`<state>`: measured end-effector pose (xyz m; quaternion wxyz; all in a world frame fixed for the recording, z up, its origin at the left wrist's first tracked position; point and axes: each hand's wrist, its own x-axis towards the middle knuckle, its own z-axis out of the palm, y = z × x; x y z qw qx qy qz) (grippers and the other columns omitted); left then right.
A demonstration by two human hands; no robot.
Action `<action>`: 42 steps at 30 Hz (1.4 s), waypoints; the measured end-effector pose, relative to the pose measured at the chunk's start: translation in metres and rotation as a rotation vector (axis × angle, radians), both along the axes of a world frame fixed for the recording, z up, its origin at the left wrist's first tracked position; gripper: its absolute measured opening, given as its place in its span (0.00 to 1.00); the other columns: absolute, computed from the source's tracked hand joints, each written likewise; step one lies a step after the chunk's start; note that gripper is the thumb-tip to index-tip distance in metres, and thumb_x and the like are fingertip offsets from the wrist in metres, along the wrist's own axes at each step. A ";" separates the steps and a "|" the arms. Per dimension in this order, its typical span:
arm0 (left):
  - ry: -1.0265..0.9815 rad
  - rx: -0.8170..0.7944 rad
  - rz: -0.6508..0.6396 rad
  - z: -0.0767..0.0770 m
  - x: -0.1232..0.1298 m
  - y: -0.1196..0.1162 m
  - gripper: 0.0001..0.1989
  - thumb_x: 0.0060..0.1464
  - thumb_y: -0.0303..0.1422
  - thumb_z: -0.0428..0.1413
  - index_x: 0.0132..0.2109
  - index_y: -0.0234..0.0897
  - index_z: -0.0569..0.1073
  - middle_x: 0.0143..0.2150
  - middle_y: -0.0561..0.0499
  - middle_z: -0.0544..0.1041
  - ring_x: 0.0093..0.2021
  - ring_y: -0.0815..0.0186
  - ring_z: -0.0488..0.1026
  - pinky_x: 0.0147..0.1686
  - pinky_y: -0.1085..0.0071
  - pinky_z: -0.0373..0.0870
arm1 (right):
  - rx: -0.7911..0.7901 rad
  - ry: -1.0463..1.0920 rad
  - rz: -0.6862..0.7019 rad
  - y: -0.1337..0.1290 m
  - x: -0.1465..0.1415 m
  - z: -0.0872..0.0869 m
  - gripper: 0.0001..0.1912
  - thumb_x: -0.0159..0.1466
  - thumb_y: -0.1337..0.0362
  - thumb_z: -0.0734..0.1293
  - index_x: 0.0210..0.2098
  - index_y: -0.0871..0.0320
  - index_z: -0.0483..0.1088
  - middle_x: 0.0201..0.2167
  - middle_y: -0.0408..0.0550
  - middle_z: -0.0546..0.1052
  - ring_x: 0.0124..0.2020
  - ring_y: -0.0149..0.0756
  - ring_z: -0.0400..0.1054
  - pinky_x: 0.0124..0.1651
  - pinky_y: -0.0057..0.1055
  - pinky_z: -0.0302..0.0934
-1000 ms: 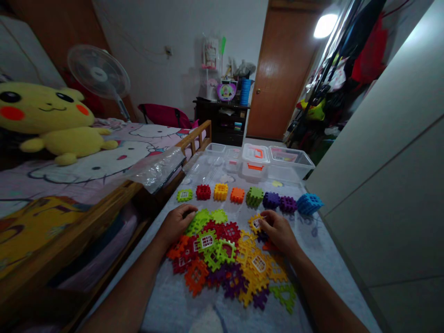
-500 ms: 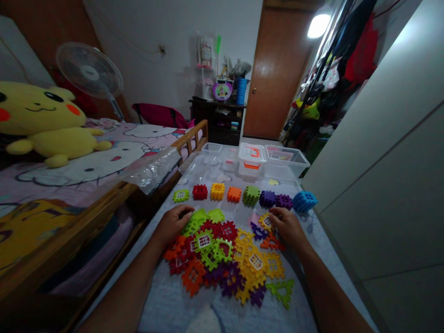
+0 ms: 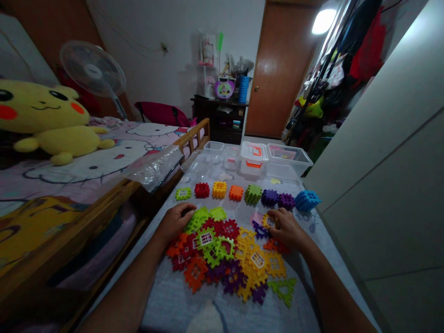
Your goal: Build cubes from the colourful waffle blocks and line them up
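Observation:
My left hand [image 3: 176, 223] rests at the left edge of a pile of plastic interlocking tiles, beside some lime-green tiles [image 3: 198, 219]. Its fingers are loosely curved and apart, with nothing seen between them. At the pile's far right, the fingers of my right hand [image 3: 287, 227] close on a yellow tile with a white window [image 3: 269, 221], covering its right side. A purple tile [image 3: 260, 230] and orange tiles [image 3: 275, 246] lie close to that hand. Between my hands the pile also has red tiles [image 3: 230, 228], yellow tiles [image 3: 253, 268] and a lime triangular tile [image 3: 283, 289].
Beyond the pile runs a row of colour-sorted stacks, from a lime tile [image 3: 183, 194] to a blue stack [image 3: 307, 200]. Clear plastic boxes [image 3: 255, 164] stand at the table's far end. A wooden bed rail [image 3: 114, 199] borders the left, a pale cabinet [image 3: 388, 162] the right.
My right hand has shifted slightly inward, its fingers now reaching further over the yellow window tile. My left hand stays beside the lime tiles. The whole view has moved slightly.

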<state>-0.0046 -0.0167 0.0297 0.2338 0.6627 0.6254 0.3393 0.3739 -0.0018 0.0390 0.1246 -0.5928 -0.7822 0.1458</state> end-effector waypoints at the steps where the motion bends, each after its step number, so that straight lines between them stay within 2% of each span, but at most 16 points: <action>1: 0.001 -0.002 0.000 0.000 0.000 0.000 0.17 0.50 0.44 0.51 0.39 0.38 0.76 0.42 0.48 0.80 0.45 0.57 0.75 0.50 0.63 0.68 | 0.015 0.006 0.003 -0.001 0.000 0.002 0.24 0.54 0.67 0.66 0.51 0.61 0.69 0.43 0.53 0.69 0.46 0.44 0.63 0.50 0.39 0.58; 3: 0.004 -0.005 0.005 0.001 0.001 0.000 0.17 0.50 0.44 0.51 0.39 0.38 0.76 0.43 0.47 0.80 0.46 0.57 0.74 0.50 0.63 0.68 | 0.077 0.045 0.026 -0.004 -0.003 0.009 0.23 0.54 0.68 0.66 0.51 0.59 0.69 0.45 0.53 0.68 0.47 0.45 0.62 0.51 0.41 0.58; 5: 0.001 -0.007 0.014 0.000 0.001 0.000 0.17 0.50 0.44 0.51 0.38 0.38 0.76 0.43 0.47 0.79 0.46 0.57 0.74 0.50 0.63 0.68 | 0.119 0.099 0.117 -0.010 -0.013 0.017 0.18 0.56 0.68 0.65 0.47 0.57 0.70 0.44 0.52 0.69 0.47 0.44 0.62 0.50 0.40 0.57; 8: -0.010 -0.007 0.016 -0.003 0.000 0.000 0.17 0.50 0.44 0.51 0.38 0.38 0.76 0.42 0.48 0.80 0.46 0.58 0.74 0.50 0.64 0.68 | 0.072 0.121 0.329 -0.026 -0.037 0.026 0.06 0.59 0.66 0.66 0.36 0.56 0.71 0.39 0.49 0.70 0.42 0.40 0.62 0.47 0.38 0.57; 10: -0.016 -0.006 0.016 -0.004 0.000 0.001 0.16 0.50 0.44 0.51 0.39 0.38 0.76 0.42 0.48 0.79 0.46 0.58 0.74 0.50 0.64 0.68 | 0.055 0.066 0.395 -0.036 -0.053 0.028 0.06 0.58 0.60 0.68 0.33 0.56 0.71 0.37 0.49 0.70 0.41 0.41 0.62 0.46 0.38 0.56; 12: -0.018 -0.005 0.020 -0.005 -0.001 0.001 0.16 0.50 0.43 0.51 0.39 0.38 0.76 0.42 0.48 0.79 0.46 0.58 0.74 0.50 0.64 0.68 | 0.061 -0.004 0.392 -0.044 -0.067 0.025 0.10 0.57 0.57 0.70 0.31 0.57 0.70 0.36 0.49 0.70 0.41 0.42 0.61 0.45 0.37 0.55; 15: -0.010 -0.005 0.022 -0.004 -0.001 0.001 0.16 0.50 0.43 0.52 0.39 0.39 0.77 0.43 0.48 0.80 0.45 0.58 0.75 0.50 0.63 0.68 | 0.055 -0.021 0.350 -0.048 -0.075 0.018 0.09 0.56 0.59 0.70 0.31 0.57 0.68 0.35 0.48 0.70 0.40 0.41 0.61 0.43 0.35 0.54; 18: -0.003 -0.003 0.024 -0.003 -0.001 0.001 0.16 0.50 0.44 0.52 0.38 0.39 0.77 0.43 0.48 0.80 0.45 0.57 0.75 0.50 0.63 0.69 | 0.002 0.111 0.328 -0.044 -0.072 0.017 0.04 0.56 0.67 0.67 0.29 0.57 0.65 0.32 0.45 0.70 0.37 0.37 0.61 0.40 0.32 0.55; 20: -0.003 -0.004 0.027 -0.002 0.000 0.000 0.17 0.50 0.45 0.52 0.38 0.39 0.77 0.43 0.48 0.80 0.45 0.58 0.75 0.50 0.63 0.69 | -0.048 0.251 0.298 -0.040 -0.064 0.020 0.06 0.55 0.72 0.65 0.27 0.56 0.63 0.29 0.42 0.69 0.32 0.33 0.61 0.36 0.29 0.55; 23: -0.001 -0.010 0.024 -0.002 0.000 0.000 0.17 0.50 0.45 0.52 0.39 0.39 0.77 0.43 0.48 0.80 0.45 0.58 0.74 0.51 0.63 0.68 | -0.096 0.429 0.193 -0.032 -0.050 0.026 0.07 0.56 0.72 0.63 0.25 0.55 0.60 0.23 0.38 0.65 0.25 0.29 0.58 0.28 0.25 0.52; 25: 0.003 -0.007 0.020 -0.002 0.000 0.000 0.17 0.50 0.45 0.52 0.38 0.39 0.77 0.43 0.48 0.80 0.46 0.57 0.74 0.51 0.63 0.68 | -0.028 0.457 0.116 -0.028 -0.043 0.028 0.07 0.57 0.70 0.63 0.26 0.55 0.60 0.22 0.38 0.64 0.24 0.30 0.58 0.27 0.26 0.52; 27: 0.005 -0.001 0.016 -0.002 0.000 0.000 0.17 0.50 0.45 0.52 0.38 0.39 0.76 0.42 0.48 0.80 0.45 0.58 0.74 0.50 0.63 0.68 | 0.099 0.404 0.097 -0.025 -0.040 0.026 0.07 0.58 0.69 0.62 0.26 0.55 0.60 0.25 0.41 0.65 0.27 0.31 0.59 0.30 0.27 0.53; 29: 0.007 0.000 0.017 -0.002 0.000 0.000 0.17 0.50 0.45 0.52 0.38 0.39 0.76 0.42 0.48 0.80 0.45 0.58 0.74 0.50 0.63 0.68 | 0.177 0.308 0.153 -0.025 -0.040 0.023 0.06 0.58 0.71 0.62 0.26 0.56 0.61 0.29 0.44 0.67 0.32 0.34 0.61 0.34 0.29 0.55; 34: 0.002 0.003 0.028 -0.002 0.001 0.000 0.17 0.49 0.45 0.52 0.37 0.39 0.77 0.42 0.48 0.80 0.45 0.57 0.75 0.50 0.63 0.68 | 0.044 0.140 0.349 -0.029 -0.040 0.021 0.06 0.53 0.70 0.67 0.29 0.56 0.65 0.34 0.46 0.69 0.38 0.37 0.62 0.41 0.32 0.57; 37: 0.004 0.008 0.025 -0.001 0.001 0.000 0.16 0.49 0.45 0.52 0.37 0.39 0.77 0.42 0.48 0.80 0.45 0.57 0.75 0.49 0.63 0.69 | 0.046 0.146 0.316 -0.029 -0.036 0.021 0.09 0.54 0.68 0.69 0.33 0.56 0.66 0.37 0.47 0.69 0.41 0.39 0.61 0.45 0.35 0.57; 42: 0.003 -0.006 0.025 0.000 0.001 0.000 0.17 0.49 0.46 0.52 0.38 0.39 0.77 0.42 0.48 0.80 0.45 0.57 0.75 0.50 0.64 0.69 | 0.062 0.080 0.309 -0.026 -0.036 0.012 0.20 0.51 0.66 0.71 0.44 0.57 0.67 0.43 0.51 0.71 0.44 0.44 0.61 0.49 0.39 0.56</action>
